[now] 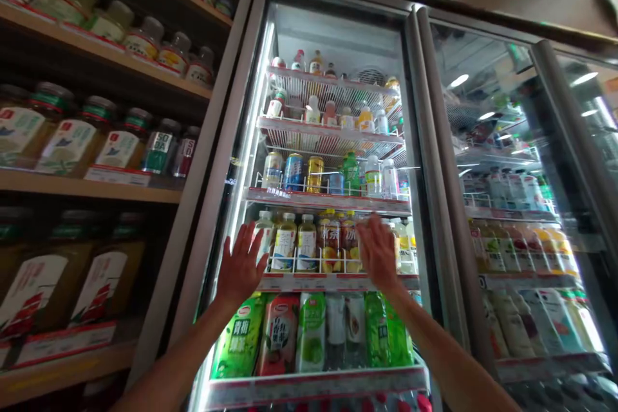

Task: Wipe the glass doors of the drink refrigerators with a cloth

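Note:
Both of my hands are raised in front of a lit glass-door drinks fridge (270,45). My left hand (241,264) is open, fingers spread, in front of the pale bottled drinks (286,241) on the fourth shelf. My right hand (379,254) is also open, fingers slightly blurred, in front of the tea bottles (338,238) on the same shelf. Neither hand holds anything. I cannot tell whether the hands touch the glass or reach inside. Below my forearms stand large green and red juice bottles (280,335).
Wooden shelves (96,190) on the left carry rows of labelled jars. To the right, a second glass-door fridge (512,206) holds more bottles behind reflections. Upper fridge shelves hold cans (294,172) and small bottles.

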`<state>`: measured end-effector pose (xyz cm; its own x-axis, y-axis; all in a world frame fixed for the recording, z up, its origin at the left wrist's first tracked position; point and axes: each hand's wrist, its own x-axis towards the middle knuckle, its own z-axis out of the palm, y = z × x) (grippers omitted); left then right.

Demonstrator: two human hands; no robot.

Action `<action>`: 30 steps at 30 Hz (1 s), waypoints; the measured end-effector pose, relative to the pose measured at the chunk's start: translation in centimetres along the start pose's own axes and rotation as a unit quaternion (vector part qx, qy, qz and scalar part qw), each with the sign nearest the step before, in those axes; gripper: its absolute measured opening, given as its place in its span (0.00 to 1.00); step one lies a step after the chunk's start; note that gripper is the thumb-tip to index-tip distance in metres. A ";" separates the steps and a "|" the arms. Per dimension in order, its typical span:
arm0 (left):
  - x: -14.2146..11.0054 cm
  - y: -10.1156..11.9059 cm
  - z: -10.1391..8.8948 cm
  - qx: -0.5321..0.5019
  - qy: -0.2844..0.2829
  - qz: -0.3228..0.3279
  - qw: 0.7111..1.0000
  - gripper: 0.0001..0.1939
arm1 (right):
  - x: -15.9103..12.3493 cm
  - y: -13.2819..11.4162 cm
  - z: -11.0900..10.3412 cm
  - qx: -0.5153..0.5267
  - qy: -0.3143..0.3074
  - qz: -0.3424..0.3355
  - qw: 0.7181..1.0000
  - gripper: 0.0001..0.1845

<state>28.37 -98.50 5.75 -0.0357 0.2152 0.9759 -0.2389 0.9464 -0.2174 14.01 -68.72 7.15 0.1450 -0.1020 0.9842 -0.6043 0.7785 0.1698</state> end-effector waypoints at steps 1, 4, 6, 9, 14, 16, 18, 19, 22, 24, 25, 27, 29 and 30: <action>0.0 0.1 0.0 -0.002 -0.002 -0.006 1.000 0.32 | -0.2 2.6 -0.2 -0.023 0.037 0.090 0.995 0.24; -0.1 0.2 0.1 -0.005 -0.011 -0.019 1.000 0.33 | -0.6 5.0 -0.2 -0.041 0.103 0.233 0.966 0.25; -0.2 0.2 0.2 -0.003 -0.014 -0.018 1.000 0.32 | -0.8 1.6 0.4 -0.006 0.087 0.186 0.979 0.25; -0.1 0.2 0.1 0.000 -0.017 -0.016 1.000 0.32 | -1.5 -6.2 1.2 0.070 0.003 0.024 0.997 0.29; -0.1 0.2 0.0 0.000 -0.015 -0.014 1.000 0.31 | -3.9 -6.4 0.5 0.080 -0.049 -0.092 0.991 0.28; -0.1 0.3 0.0 0.005 -0.017 -0.015 1.000 0.31 | -4.8 -1.3 0.0 0.032 0.007 0.012 0.999 0.26; -0.2 0.4 0.1 0.009 -0.019 -0.018 1.000 0.31 | -5.2 3.4 -0.3 -0.013 0.069 0.160 0.985 0.25; -0.2 0.4 0.1 0.010 -0.021 -0.019 1.000 0.31 | -5.2 4.7 -0.3 -0.026 0.094 0.220 0.971 0.24; -0.2 0.3 0.2 0.011 -0.022 -0.017 1.000 0.31 | -4.8 2.6 0.0 -0.009 0.098 0.240 0.966 0.26; -0.2 0.3 0.1 0.011 -0.026 -0.016 0.999 0.31 | -4.5 -2.1 0.2 0.047 0.038 0.121 0.991 0.27; -0.2 0.2 0.1 0.010 -0.030 -0.014 0.999 0.31 | -4.5 -4.5 0.2 0.080 0.001 0.045 0.996 0.28; -0.2 0.2 0.0 0.006 -0.035 -0.013 0.999 0.30 | -5.1 -7.4 0.0 0.128 -0.061 -0.080 0.987 0.29; -0.2 0.2 -0.1 0.000 -0.036 -0.013 0.999 0.30 | -6.2 -6.4 -0.4 0.128 -0.075 -0.104 0.984 0.29; -0.2 0.2 -0.1 -0.002 -0.037 -0.013 0.999 0.30 | -6.9 -4.5 -0.6 0.110 -0.060 -0.073 0.989 0.28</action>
<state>28.38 -98.31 5.46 -0.1008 0.1715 0.9800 -0.2376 0.9524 -0.1911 16.20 -71.17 -0.43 0.1565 -0.2871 0.9450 -0.7413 0.5982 0.3045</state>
